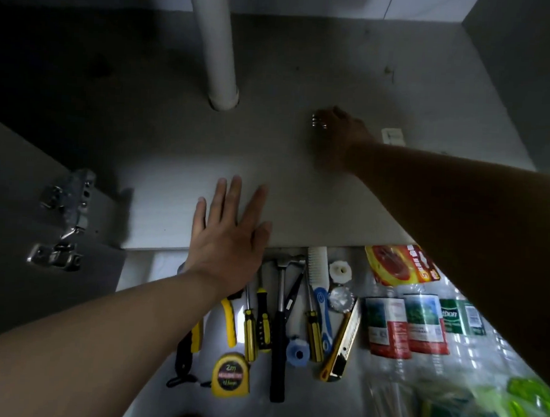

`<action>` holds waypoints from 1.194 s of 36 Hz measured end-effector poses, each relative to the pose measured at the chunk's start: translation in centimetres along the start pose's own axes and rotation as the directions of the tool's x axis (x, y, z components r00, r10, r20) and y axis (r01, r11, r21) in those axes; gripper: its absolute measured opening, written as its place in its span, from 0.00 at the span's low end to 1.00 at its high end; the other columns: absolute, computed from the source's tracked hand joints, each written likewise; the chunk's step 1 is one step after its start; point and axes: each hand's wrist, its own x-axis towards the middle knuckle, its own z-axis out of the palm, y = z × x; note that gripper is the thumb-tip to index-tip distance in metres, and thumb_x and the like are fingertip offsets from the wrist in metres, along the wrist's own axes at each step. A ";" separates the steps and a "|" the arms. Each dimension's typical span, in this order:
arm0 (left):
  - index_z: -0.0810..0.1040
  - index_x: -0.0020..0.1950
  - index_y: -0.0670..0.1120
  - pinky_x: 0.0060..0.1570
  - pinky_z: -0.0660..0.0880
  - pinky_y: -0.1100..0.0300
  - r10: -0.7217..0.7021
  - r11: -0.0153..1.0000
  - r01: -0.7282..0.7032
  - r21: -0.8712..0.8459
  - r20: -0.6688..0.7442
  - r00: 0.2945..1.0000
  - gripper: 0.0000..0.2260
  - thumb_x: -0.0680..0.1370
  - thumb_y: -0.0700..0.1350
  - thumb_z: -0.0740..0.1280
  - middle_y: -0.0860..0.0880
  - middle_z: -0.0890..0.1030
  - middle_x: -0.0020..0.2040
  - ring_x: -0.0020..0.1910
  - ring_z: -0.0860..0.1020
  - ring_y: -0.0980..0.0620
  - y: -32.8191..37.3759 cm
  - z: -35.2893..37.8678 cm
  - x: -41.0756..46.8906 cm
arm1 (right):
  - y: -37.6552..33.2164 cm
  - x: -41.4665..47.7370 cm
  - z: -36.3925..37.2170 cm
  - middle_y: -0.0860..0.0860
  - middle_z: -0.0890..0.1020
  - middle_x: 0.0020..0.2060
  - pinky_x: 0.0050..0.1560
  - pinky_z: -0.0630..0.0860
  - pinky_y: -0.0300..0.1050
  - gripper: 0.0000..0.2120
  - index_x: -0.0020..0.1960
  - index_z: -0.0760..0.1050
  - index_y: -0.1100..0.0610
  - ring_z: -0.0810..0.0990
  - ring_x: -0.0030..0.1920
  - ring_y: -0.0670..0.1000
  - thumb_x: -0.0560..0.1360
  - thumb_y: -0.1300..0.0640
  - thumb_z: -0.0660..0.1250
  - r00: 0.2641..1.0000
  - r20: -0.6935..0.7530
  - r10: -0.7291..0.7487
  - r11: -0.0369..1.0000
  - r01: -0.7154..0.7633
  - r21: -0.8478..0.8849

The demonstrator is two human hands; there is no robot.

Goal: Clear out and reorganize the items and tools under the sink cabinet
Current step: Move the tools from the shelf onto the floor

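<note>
On the cabinet floor (300,184), left hand (228,234) lies spread flat; farther in, right hand (343,131) pinches a small metal part (319,122).

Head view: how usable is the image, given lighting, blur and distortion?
Head view: cabinet floor dim, the right hand deep in shadow; glare on the floor beside the yellow pliers; motion blur on the green bag at lower right; wide-angle bending at the edges.
</note>
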 end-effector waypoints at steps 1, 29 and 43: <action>0.34 0.80 0.63 0.79 0.38 0.45 0.001 1.000 -0.001 0.000 -0.004 1.000 0.27 0.82 0.64 0.38 0.50 0.37 0.83 0.80 0.31 0.50 0.0 0.1 0.0 | -0.2 0.2 0.2 0.53 0.62 0.76 0.72 0.67 0.60 0.33 0.78 0.61 0.50 0.64 0.75 0.62 0.76 0.58 0.70 1.000 -0.024 0.009 1.000 -0.010 -0.015; 0.42 0.82 0.60 0.80 0.48 0.42 0.017 0.997 -0.055 0.053 0.547 0.837 0.40 0.79 0.60 0.65 0.49 0.37 0.83 0.81 0.37 0.45 1.0 -7.5 -1.6 | 5.6 -26.1 10.5 0.52 0.79 0.33 0.34 0.74 0.43 0.07 0.39 0.78 0.55 0.76 0.32 0.48 0.76 0.63 0.68 0.882 0.395 0.256 0.762 -0.435 0.479; 0.42 0.83 0.56 0.80 0.48 0.42 0.016 0.994 -0.083 0.077 0.631 0.775 0.40 0.80 0.48 0.66 0.44 0.35 0.82 0.80 0.36 0.39 1.6 -8.2 -0.8 | 2.1 -25.4 13.9 0.54 0.80 0.41 0.45 0.80 0.49 0.06 0.53 0.76 0.59 0.80 0.39 0.52 0.78 0.66 0.64 0.864 0.396 0.311 0.514 -0.504 0.695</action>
